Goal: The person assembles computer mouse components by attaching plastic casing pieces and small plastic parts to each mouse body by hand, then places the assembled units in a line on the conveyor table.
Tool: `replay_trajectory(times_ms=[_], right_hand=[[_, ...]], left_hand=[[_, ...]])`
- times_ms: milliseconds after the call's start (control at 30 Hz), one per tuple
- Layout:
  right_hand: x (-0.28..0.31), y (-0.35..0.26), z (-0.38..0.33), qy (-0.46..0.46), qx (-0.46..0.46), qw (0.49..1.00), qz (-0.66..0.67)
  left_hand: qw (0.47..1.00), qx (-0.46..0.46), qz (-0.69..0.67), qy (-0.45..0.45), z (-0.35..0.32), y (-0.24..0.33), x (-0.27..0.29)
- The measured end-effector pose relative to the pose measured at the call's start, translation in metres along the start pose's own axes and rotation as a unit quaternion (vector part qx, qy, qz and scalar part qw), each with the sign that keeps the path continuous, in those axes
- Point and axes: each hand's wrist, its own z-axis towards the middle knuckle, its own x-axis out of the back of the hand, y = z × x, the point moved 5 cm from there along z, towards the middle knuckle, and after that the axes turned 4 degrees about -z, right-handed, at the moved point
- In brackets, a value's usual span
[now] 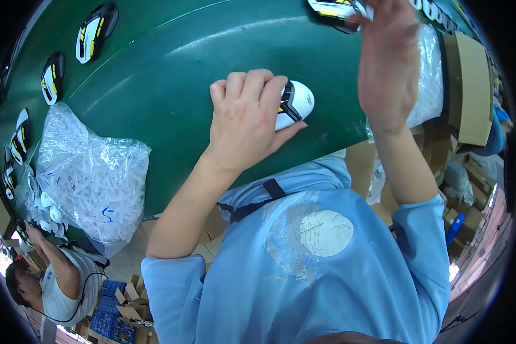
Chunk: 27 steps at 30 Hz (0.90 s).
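Observation:
My left hand [243, 112] is closed over a computer mouse [303, 98] on the green work surface [183, 80]. The rounded white end of this mouse, with black and yellow trim, shows past my fingers; the rest is hidden beneath them. Farther out on the right, my right hand [389, 69] is raised and smeared by motion. A blurred fingertip of it overlaps the edge of another white, black and yellow mouse [332, 8] at the top of the view. Whether it grips that mouse cannot be made out.
Similar mice [94, 35] lie along the far left. A clear bag of small translucent plastic pieces [106, 178] rests at the left edge, beside loose white parts [51, 213]. Another clear bag [431, 80] and an open cardboard box [475, 92] stand right. A co-worker [66, 278] is lower left.

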Motion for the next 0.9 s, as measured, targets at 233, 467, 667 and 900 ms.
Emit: replay_trajectory(times_ms=[233, 467, 667, 900], right_hand=[[-0.064, 0.026, -0.021, -0.185, 0.203, 0.857, -0.437], [0.015, -0.017, 0.010, -0.273, -0.056, 0.928, -0.246], [0.016, 0.004, -0.062, -0.454, 0.006, 0.821, -0.347], [0.016, 0.038, -0.065, -0.453, 0.039, 0.842, -0.291]], left_hand=[[0.997, -0.011, 0.063, 0.032, 0.000, 0.000, -0.007], [0.999, -0.019, 0.017, 0.046, -0.004, 0.000, 0.002], [0.998, -0.042, -0.030, 0.046, -0.005, -0.003, 0.001], [0.999, -0.020, 0.003, -0.032, -0.003, -0.004, 0.006]])
